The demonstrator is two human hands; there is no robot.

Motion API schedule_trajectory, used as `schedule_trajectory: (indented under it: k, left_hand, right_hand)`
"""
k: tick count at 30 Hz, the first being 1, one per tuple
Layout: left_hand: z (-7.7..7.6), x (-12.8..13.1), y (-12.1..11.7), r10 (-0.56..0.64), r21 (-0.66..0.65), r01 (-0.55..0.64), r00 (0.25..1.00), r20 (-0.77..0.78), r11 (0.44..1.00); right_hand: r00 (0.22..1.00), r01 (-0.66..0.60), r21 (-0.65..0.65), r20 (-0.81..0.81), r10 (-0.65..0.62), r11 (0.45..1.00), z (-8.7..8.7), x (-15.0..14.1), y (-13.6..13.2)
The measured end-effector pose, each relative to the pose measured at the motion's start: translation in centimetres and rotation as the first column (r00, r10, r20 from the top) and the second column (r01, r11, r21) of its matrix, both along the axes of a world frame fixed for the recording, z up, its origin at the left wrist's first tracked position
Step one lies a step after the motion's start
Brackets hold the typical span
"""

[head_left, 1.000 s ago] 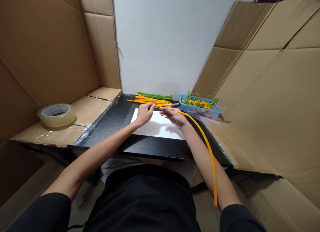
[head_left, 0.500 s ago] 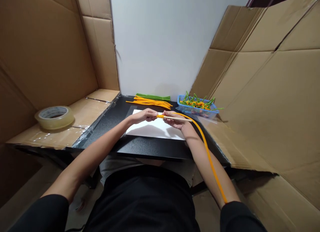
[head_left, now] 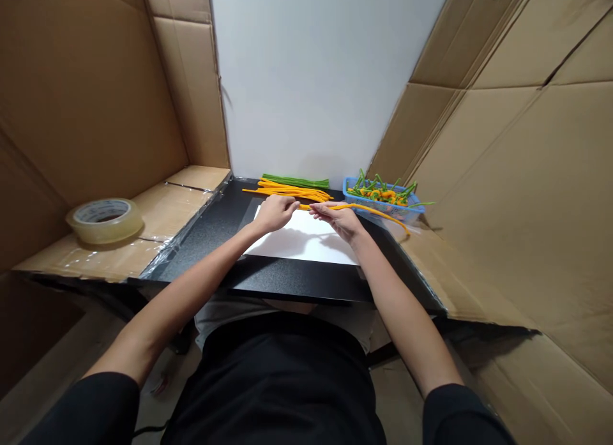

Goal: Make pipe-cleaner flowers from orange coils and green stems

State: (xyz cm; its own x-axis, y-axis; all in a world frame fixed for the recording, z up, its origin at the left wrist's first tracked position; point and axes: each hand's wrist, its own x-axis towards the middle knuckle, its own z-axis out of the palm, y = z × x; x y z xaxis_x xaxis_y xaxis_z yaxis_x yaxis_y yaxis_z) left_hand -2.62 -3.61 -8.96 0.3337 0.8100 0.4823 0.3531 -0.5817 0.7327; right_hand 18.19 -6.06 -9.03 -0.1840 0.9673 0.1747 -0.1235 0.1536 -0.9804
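Above a white sheet of paper (head_left: pixel 306 244), both hands hold an orange pipe cleaner (head_left: pixel 368 208). My left hand (head_left: pixel 276 214) is closed round its left end. A short orange stretch shows between the two hands; whether it is coiled is too small to tell. My right hand (head_left: pixel 339 220) pinches the pipe cleaner just beside that stretch. From there its loose tail runs out to the right and bends down past the wrist. The pale thin stick seen earlier is not visible now, perhaps hidden by the fingers.
Orange pipe cleaners (head_left: pixel 287 189) and green ones (head_left: pixel 297 181) lie at the back of the black table (head_left: pixel 278 280). A blue basket (head_left: pixel 383 209) at the back right holds bent green and orange pieces. A tape roll (head_left: pixel 106 221) rests left on cardboard. Cardboard walls flank both sides.
The pipe cleaner's tail has swung up off my right forearm and now points right. My left hand has turned knuckles-up; both hands have shifted slightly away from me. The stick has gone from sight.
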Motion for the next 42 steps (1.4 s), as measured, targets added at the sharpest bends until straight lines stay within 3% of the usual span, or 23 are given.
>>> schedule_trajectory:
  k: [3, 6, 11, 16, 22, 24, 25, 28, 32, 35, 37, 40, 42]
  left_hand:
    - [-0.4, 0.7, -0.4, 0.075, -0.013, -0.074, 0.990, 0.116, 0.997]
    - [-0.7, 1.3, -0.5, 0.076, -0.103, -0.054, 0.972, 0.221, 0.993]
    - [-0.5, 2.0, -0.4, -0.048, -0.306, 0.175, 0.923, 0.382, 0.936]
    - [0.1, 1.7, -0.9, -0.245, -0.355, 0.419, 0.863, 0.442, 0.836]
    - [0.8, -0.1, -0.9, -0.489, -0.384, 0.567, 0.823, 0.287, 0.729]
    - [1.0, -0.8, -0.4, -0.544, -0.393, 0.549, 0.828, 0.136, 0.738]
    - [1.0, -1.0, -0.2, -0.545, -0.373, 0.515, 0.838, 0.029, 0.772]
    - [0.5, -1.1, 0.3, -0.426, -0.236, 0.377, 0.880, -0.211, 0.896]
    - [-0.6, -0.1, 0.0, -0.129, -0.056, 0.122, 0.979, -0.158, 0.991]
    - [-0.9, 0.6, -0.5, 0.083, 0.025, -0.082, 0.996, -0.019, 0.996]
    - [-1.0, 0.9, -0.8, 0.159, 0.023, -0.161, 0.984, 0.076, 0.987]
    - [-1.3, 1.2, -0.7, 0.182, -0.052, -0.175, 0.962, 0.202, 0.983]
    - [-1.5, 1.5, -0.4, 0.147, -0.138, -0.112, 0.949, 0.280, 0.984]
  right_hand:
    - [0.999, 0.011, -0.002, -0.042, -0.011, 1.000, 0.0, -0.4, -0.1]
    - [0.996, 0.013, -0.014, -0.085, -0.014, 1.000, 0.0, -0.6, -0.3]
    - [0.984, 0.036, -0.045, -0.171, -0.043, 0.998, -0.5, -0.9, 0.2]
    - [0.980, 0.050, -0.098, -0.188, -0.068, 0.994, -1.0, -0.6, 1.0]
    - [0.998, -0.036, -0.152, -0.064, 0.026, 0.988, -0.3, 0.2, 0.2]
    - [0.998, -0.062, -0.153, 0.005, 0.063, 0.986, 0.0, 0.4, -0.3]
    - [0.996, -0.070, -0.150, 0.040, 0.077, 0.986, 0.1, 0.5, -0.4]
    - [0.991, -0.051, -0.121, 0.118, 0.066, 0.991, 0.2, 0.7, -0.6]
    - [0.993, 0.066, -0.046, 0.101, -0.061, 0.997, 0.1, 1.0, -0.1]
    - [0.992, 0.117, -0.024, 0.042, -0.116, 0.993, 0.1, 1.1, 0.2]
    - [0.995, 0.102, -0.042, 0.019, -0.101, 0.994, 0.0, 0.9, 0.2]
    - [0.998, 0.057, -0.121, 0.001, -0.057, 0.991, -0.1, 0.3, 0.0]
    - [0.999, 0.036, -0.196, -0.013, -0.039, 0.980, -0.2, -0.1, 0.0]
